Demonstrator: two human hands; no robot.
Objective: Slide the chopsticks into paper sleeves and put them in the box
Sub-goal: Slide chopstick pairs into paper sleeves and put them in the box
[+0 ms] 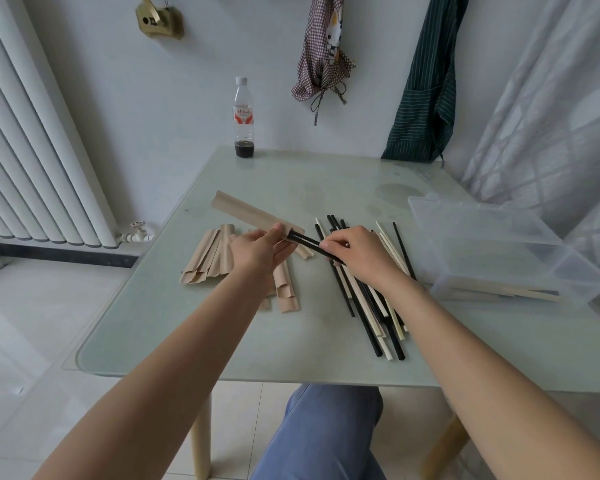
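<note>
A brown paper sleeve (pixel 257 214) is pinched in the left hand (pixel 257 249) above the surface (pixel 222 327) — long axis slanting far-left to near-right. Black chopsticks (pixel 309 242), pinched by the right hand (pixel 357 252), are entering its near-right mouth along that axis — clear box (pixel 499 247) at right.

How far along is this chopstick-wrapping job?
Barely begun. The clear plastic box seems to hold one or two sleeved pairs. In hand: the left hand holds a brown paper sleeve while the right hand feeds a black chopstick pair into its mouth. Left: the loose pile of black and cream chopsticks and the empty brown sleeves.
</note>
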